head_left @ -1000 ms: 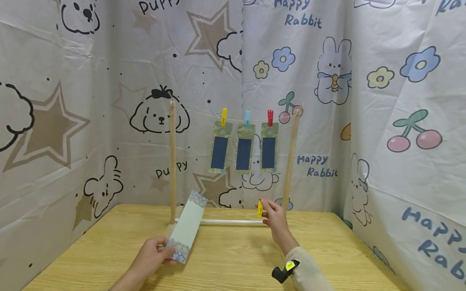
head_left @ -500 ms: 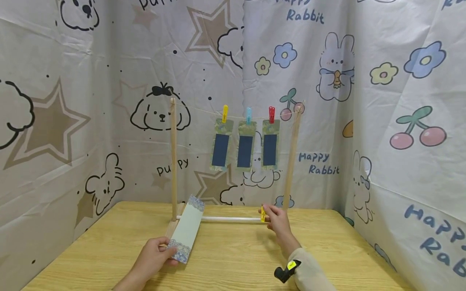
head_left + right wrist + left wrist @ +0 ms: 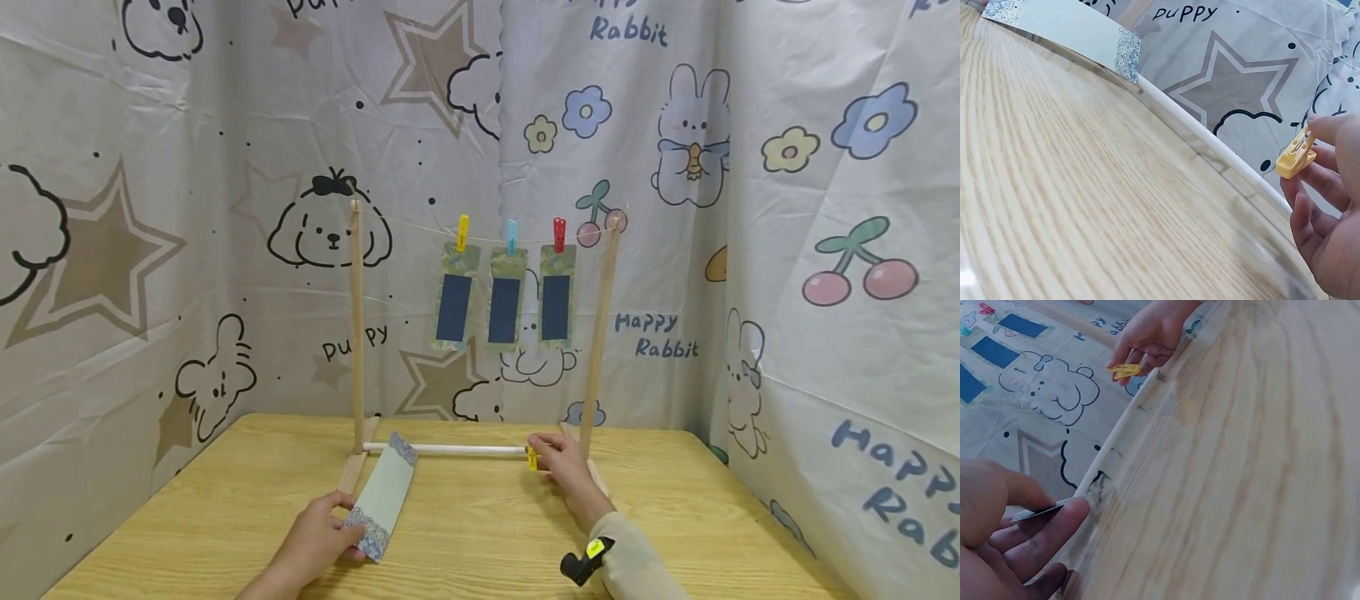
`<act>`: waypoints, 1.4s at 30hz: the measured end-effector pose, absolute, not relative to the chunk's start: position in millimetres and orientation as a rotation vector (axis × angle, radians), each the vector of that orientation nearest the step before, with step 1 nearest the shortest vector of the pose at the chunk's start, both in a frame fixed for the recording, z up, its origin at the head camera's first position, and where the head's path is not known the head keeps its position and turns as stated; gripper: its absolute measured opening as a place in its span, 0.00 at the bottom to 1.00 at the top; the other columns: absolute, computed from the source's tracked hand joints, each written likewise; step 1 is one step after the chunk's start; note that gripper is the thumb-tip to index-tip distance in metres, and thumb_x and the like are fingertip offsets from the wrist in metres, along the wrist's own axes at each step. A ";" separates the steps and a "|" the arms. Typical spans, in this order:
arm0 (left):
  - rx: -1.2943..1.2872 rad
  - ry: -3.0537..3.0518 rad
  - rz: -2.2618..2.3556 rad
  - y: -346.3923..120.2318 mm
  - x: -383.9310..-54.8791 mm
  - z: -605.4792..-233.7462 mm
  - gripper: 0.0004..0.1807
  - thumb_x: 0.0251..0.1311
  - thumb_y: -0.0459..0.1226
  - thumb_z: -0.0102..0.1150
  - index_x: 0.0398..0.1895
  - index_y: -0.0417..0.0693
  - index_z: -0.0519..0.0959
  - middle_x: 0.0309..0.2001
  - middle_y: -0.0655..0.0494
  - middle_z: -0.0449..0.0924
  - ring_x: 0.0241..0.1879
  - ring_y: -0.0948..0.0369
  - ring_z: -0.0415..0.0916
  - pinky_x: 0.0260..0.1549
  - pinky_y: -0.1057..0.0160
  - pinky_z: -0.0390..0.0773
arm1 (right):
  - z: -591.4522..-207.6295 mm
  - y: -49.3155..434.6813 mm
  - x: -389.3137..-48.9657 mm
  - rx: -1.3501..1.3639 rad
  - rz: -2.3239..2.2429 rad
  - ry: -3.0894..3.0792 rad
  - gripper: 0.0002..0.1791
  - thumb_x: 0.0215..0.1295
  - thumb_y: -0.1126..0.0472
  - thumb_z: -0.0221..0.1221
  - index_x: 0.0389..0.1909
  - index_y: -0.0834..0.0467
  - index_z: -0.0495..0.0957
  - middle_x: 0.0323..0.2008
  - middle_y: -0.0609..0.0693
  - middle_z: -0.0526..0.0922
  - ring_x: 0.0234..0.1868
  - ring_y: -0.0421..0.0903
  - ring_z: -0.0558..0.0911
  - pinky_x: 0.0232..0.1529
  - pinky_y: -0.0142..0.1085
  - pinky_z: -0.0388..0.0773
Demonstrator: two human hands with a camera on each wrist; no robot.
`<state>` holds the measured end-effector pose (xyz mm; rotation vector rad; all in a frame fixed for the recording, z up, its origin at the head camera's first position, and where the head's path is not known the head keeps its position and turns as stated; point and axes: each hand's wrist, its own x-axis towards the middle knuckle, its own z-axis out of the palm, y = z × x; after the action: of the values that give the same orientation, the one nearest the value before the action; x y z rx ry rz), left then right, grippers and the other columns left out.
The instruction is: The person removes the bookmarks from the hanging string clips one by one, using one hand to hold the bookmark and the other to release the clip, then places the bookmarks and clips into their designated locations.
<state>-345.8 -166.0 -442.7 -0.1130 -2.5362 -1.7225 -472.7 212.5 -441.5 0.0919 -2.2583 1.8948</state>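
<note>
My left hand pinches the near end of a long card, pale green with blue lacy patterned ends, tilted over the table. In the left wrist view the card shows nearly edge-on between thumb and fingers. On the other side, my right hand pinches a yellow clothespin by its handles, in front of the white rod. The right wrist view shows that clothespin between thumb and fingertips. Behind both hands, three green-edged cards with dark blue panels, such as the middle card, hang from a string.
A yellow peg, a light blue peg and a red peg hold the hanging cards. The string runs between a left wooden post and a right post. A white rod joins their feet on the wooden table.
The card's far end has dipped toward the table while the left hand keeps its grip. My right hand, with the yellow clothespin, has come lower.
</note>
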 end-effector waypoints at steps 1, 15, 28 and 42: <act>-0.097 -2.541 -1.710 -165.5 -345.5 -442.3 0.21 0.63 0.24 0.64 0.56 0.25 0.71 0.31 0.46 0.84 0.23 0.50 0.85 0.27 0.57 0.82 | -442.4 212.6 -472.9 0.091 1.878 -2.271 0.25 0.74 0.49 0.63 0.61 0.65 0.81 0.43 0.50 0.87 0.35 0.44 0.85 0.31 0.38 0.75; -0.088 -2.606 -1.526 -165.0 -343.8 -443.4 0.35 0.54 0.23 0.65 0.68 0.28 0.67 0.34 0.49 0.85 0.22 0.54 0.82 0.33 0.54 0.82 | -458.8 215.6 -477.9 0.199 1.649 -2.401 0.23 0.73 0.59 0.65 0.62 0.69 0.79 0.44 0.55 0.87 0.38 0.45 0.83 0.33 0.35 0.79; -0.105 -2.634 -1.429 -164.2 -336.7 -439.5 0.22 0.53 0.23 0.64 0.54 0.30 0.79 0.31 0.49 0.77 0.20 0.58 0.81 0.20 0.61 0.77 | -463.1 216.0 -475.7 0.188 1.338 -2.516 0.21 0.72 0.56 0.66 0.58 0.64 0.82 0.47 0.58 0.87 0.49 0.53 0.85 0.46 0.46 0.82; -0.178 -2.741 -1.092 -162.3 -335.9 -436.6 0.16 0.53 0.30 0.71 0.47 0.39 0.84 0.26 0.57 0.77 0.21 0.60 0.75 0.22 0.59 0.75 | -464.7 219.4 -477.6 0.176 1.269 -2.558 0.18 0.70 0.56 0.68 0.55 0.62 0.85 0.46 0.55 0.87 0.51 0.55 0.85 0.51 0.50 0.81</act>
<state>-335.9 -162.3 -436.6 -0.1780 -2.7409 -1.0915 -477.6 219.4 -464.7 0.1762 -2.5579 1.2694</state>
